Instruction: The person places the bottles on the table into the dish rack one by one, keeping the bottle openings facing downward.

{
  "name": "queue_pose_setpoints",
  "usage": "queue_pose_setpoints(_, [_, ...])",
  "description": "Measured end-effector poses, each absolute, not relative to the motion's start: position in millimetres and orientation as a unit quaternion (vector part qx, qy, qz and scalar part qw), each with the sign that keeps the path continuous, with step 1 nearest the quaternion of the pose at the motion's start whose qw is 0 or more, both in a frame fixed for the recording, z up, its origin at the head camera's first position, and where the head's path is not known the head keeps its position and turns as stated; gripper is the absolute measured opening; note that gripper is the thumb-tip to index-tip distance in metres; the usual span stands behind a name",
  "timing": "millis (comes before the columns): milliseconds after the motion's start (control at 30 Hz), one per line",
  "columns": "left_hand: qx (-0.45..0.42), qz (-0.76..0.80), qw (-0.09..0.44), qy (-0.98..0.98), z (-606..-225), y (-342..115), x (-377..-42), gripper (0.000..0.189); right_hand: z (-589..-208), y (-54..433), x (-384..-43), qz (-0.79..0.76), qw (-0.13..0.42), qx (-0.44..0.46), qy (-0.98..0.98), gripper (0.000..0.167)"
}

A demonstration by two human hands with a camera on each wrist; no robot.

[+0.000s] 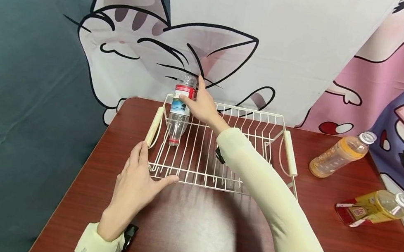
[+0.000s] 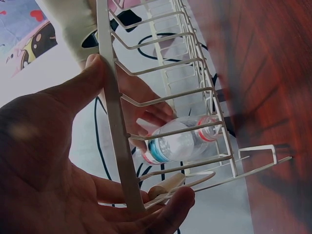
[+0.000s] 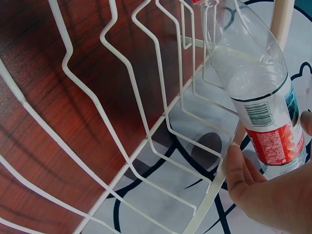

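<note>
A clear plastic bottle (image 1: 179, 113) with a red, white and blue label leans in the left end of a white wire rack (image 1: 199, 180), its red-ringed neck down toward the front. My right hand (image 1: 204, 103) grips the bottle near its base, thumb and fingers on either side of the label, as the right wrist view also shows. At the rack's front left corner my left hand (image 1: 137, 179) holds the frame. In the left wrist view its thumb lies against the flat front rail (image 2: 114, 97), and the fingers reach round the corner by the pale handle (image 2: 165, 187).
An orange-labelled bottle (image 1: 341, 154) and a yellow-labelled bottle (image 1: 376, 208) with red at its base stand to the right on the brown table (image 1: 191, 220). A second pale handle (image 1: 290, 152) is on the rack's right side. Behind hangs a cloth (image 1: 290, 40) with cartoon cats.
</note>
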State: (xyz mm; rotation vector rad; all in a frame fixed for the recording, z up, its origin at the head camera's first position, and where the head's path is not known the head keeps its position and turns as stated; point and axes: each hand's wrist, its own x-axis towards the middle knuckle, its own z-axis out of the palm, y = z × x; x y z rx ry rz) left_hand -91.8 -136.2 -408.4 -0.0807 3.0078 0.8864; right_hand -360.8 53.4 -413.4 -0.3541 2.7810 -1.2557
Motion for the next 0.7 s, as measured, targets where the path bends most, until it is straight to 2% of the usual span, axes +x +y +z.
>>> queue_pose_setpoints(67, [-0.025,0.281,0.005,0.959,-408,-136,-92,0.139,-419,56,-367,-0.403,0.038,-0.116,0.907,0.118])
queue_pose_setpoints(167, [-0.022,0.279,0.010,0.960,-408,-135,-92,0.141,-410,57,-357,-0.397,0.032,-0.111,0.910,0.114])
queue_pose_setpoints(400, [-0.021,0.269,0.023,0.963,-407,-136,-92,0.141,-369,62,-306,-0.402,0.009,-0.108,0.909,0.097])
queue_pose_setpoints(533, [-0.019,0.267,0.021,0.963,-406,-135,-92,0.140,-353,69,-283,-0.423,-0.022,-0.103,0.900,0.093])
queue_pose_setpoints(700, [-0.015,0.270,0.019,0.963,-404,-133,-92,0.140,-330,87,-244,-0.462,-0.031,-0.105,0.880,0.093])
